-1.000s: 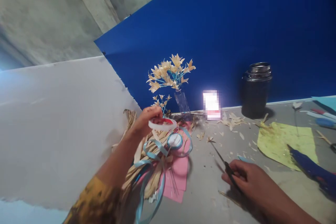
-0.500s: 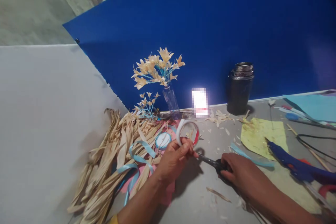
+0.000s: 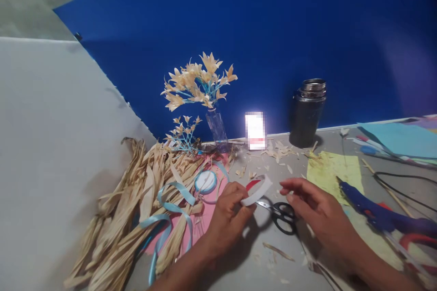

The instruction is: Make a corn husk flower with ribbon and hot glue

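Note:
My left hand (image 3: 229, 218) is closed on a roll of white tape (image 3: 262, 192), a nearly used-up ring with some red inside. Just right of the tape is a pair of scissors (image 3: 283, 218) with black handles; its blade tips are hidden by the tape and my left fingers. My right hand (image 3: 316, 211) holds nothing, its thumb and fingers apart, beside the scissor handles. A spool of light blue ribbon (image 3: 205, 182) lies behind my left hand, on pink paper (image 3: 180, 238).
Dried corn husks (image 3: 112, 227) heap up at left. Behind stand husk flowers (image 3: 196, 79) in a clear bottle (image 3: 216, 125), a bright blurred-out object (image 3: 256, 131) and a dark flask (image 3: 308, 113). A blue glue gun (image 3: 385, 211) and yellow paper (image 3: 353, 170) lie at right.
My right hand has let go of the scissors and opened. My left hand has turned the tape roll from upright to a flatter tilt. The whole view has shifted slightly.

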`<action>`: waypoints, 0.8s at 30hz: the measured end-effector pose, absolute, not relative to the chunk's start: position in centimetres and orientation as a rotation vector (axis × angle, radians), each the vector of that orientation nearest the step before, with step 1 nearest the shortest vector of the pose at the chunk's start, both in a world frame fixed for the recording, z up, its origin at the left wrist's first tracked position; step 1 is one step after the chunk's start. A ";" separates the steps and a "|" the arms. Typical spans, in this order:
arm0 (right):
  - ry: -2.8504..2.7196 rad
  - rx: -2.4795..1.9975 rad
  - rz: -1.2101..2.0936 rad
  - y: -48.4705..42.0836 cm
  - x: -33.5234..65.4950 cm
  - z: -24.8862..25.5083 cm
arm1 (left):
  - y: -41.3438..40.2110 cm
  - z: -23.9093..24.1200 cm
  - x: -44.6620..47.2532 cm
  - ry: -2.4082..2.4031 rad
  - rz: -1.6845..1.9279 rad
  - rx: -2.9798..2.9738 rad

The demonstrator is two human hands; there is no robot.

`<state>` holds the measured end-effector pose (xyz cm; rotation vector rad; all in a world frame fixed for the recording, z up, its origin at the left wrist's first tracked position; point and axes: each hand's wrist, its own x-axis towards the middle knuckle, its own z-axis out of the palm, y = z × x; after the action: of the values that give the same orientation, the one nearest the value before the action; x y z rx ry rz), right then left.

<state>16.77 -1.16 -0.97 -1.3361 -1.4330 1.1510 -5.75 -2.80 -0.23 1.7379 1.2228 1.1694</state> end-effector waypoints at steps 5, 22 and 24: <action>-1.348 -1.158 1.269 -1.4 16.9 0.1 | -3.2 -0.5 -5.3 1.308 1.087 2.001; -1.427 -0.934 0.841 -2.2 16.9 0.1 | -3.8 -0.1 -5.0 1.330 1.071 2.224; -1.479 -0.837 0.760 -2.7 16.7 0.1 | -3.8 0.0 -5.1 1.396 1.150 2.283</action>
<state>16.70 -2.71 0.13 -0.8371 -1.4793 0.7596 -5.13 -3.79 -0.05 2.2827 1.3958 1.1500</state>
